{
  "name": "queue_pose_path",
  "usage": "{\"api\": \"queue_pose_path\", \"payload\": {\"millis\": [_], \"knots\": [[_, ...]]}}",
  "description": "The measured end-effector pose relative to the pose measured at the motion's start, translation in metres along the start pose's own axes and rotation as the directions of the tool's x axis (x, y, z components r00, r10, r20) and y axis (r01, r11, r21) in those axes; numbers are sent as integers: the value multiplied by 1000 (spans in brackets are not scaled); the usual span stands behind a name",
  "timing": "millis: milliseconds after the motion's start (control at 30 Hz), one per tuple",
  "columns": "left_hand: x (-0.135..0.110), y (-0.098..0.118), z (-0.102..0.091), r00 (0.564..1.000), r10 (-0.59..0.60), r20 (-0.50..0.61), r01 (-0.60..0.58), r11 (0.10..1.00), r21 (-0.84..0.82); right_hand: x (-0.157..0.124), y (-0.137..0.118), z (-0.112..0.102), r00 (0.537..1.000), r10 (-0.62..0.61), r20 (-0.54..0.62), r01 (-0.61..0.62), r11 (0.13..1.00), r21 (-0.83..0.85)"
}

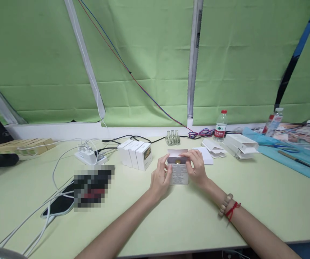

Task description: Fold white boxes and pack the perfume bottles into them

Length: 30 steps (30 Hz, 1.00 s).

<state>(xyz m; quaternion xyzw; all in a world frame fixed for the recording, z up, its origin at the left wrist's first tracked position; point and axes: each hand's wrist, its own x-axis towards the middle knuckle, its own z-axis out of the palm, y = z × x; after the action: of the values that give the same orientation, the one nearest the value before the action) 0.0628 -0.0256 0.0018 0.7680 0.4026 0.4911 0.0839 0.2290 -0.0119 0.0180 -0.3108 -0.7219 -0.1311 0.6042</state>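
Observation:
A small white box (178, 175) with printed text on its near side stands upright on the table between my hands. Its top flap is raised at the back, and something round and gold-coloured shows inside the opening. My left hand (160, 175) grips the box's left side, thumb in front. My right hand (196, 166) is at the right upper edge, its fingers bent over the flap and the thumb against the side. Behind the box stand several small clear glass bottles (172, 138).
White boxes (135, 154) stand in a row to the left. Flattened white cartons (241, 145) and a red-capped water bottle (220, 126) are at right. A power strip (90, 156), cables and a phone (60, 201) lie left. Blue sheeting (292, 154) covers the far right.

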Motion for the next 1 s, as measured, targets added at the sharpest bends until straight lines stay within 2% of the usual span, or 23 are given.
{"api": "queue_pose_path", "payload": {"millis": [100, 333, 667, 800, 1000], "knots": [[1, 1, -2, 997, 65, 30, -66, 997, 31, 1, -1, -1, 1000, 2, 8, -2, 1000, 6], [1, 3, -3, 990, 124, 65, -133, 977, 169, 3, -6, -2, 1000, -7, 25, 7, 1000, 2], [1, 1, -1, 987, 161, 24, -163, 966, 199, 0, -7, -1, 994, -45, 101, 42, 999, 31], [0, 1, 3, 980, 185, -66, -159, 944, 287, 0, -7, 0, 998, -54, -6, 55, 998, 15], [1, 0, 5, 924, 363, -120, -307, 891, 333, -2, -3, 5, 990, -59, -127, 64, 997, 38]]}}
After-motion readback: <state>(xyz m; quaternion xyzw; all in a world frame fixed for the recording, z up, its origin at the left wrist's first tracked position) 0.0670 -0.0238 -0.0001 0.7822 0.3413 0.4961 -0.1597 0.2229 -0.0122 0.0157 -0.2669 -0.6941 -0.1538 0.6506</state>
